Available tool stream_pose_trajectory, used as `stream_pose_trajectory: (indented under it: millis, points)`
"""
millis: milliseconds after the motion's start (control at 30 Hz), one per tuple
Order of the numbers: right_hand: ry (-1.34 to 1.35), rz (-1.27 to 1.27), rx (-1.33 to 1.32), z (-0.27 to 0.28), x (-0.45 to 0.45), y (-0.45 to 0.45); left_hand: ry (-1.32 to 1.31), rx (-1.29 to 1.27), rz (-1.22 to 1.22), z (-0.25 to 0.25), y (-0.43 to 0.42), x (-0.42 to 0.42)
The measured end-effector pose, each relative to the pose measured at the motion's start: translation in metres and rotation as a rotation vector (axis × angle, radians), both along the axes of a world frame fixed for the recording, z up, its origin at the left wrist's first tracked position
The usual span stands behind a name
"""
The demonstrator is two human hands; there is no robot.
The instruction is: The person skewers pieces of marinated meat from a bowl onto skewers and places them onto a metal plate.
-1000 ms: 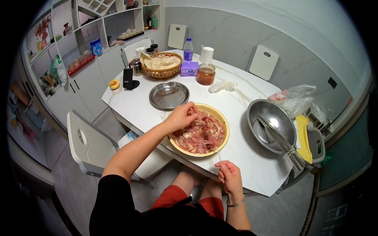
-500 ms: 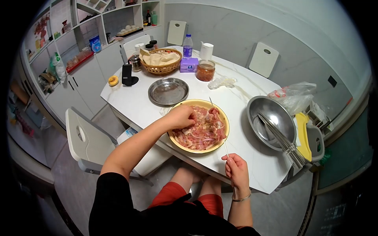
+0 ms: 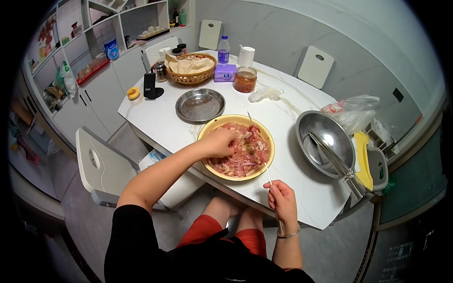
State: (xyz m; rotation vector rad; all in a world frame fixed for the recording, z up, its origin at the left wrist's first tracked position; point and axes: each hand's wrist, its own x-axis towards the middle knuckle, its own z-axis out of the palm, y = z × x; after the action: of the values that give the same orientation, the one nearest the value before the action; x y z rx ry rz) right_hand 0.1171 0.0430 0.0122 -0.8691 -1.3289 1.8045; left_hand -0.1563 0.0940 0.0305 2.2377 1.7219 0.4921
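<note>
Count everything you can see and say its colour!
Table: one, white, centre
Meat bowl: one, yellow, front
Meat: many, pink, inside
Tray: one, grey, middle
Basket: one, brown, back
Cloth: one, beige, in basket
Bottle: one, purple, back
Tissue pack: one, purple, back
Roll: one, white, back
Jar: one, orange-filled, back
Stand: one, black, left
Steel bowl: one, silver, right
Skewer bundle: one, silver, in steel bowl
Plastic bag: one, clear, right
Chairs: several, pale, around
Shelves: several, white, left
Skewer: one, pale, right grip
Left hand: one, bare, in meat
Right hand: one, bare, at skewer
</note>
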Motion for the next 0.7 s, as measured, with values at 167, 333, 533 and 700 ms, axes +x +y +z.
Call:
stream_pose_trajectory:
  millis: [167, 333, 533, 700]
  points:
    - [-0.007, 0.001, -0.002, 0.0, 0.0, 0.0, -0.445, -0.147, 0.182, 0.012, 0.004, -0.02]
    - [-0.014, 0.022, -0.011, 0.002, -0.002, -0.004, -0.894, -0.356, 0.235, -0.002, 0.018, -0.04]
    - [-0.01, 0.08, -0.018, -0.003, 0.0, -0.011, -1.162, -0.371, 0.403, 0.008, 0.014, -0.036]
    - [-0.013, 0.123, -0.04, -0.004, 0.0, -0.017, -1.107, -0.292, 0.439, 0.004, 0.017, -0.039]
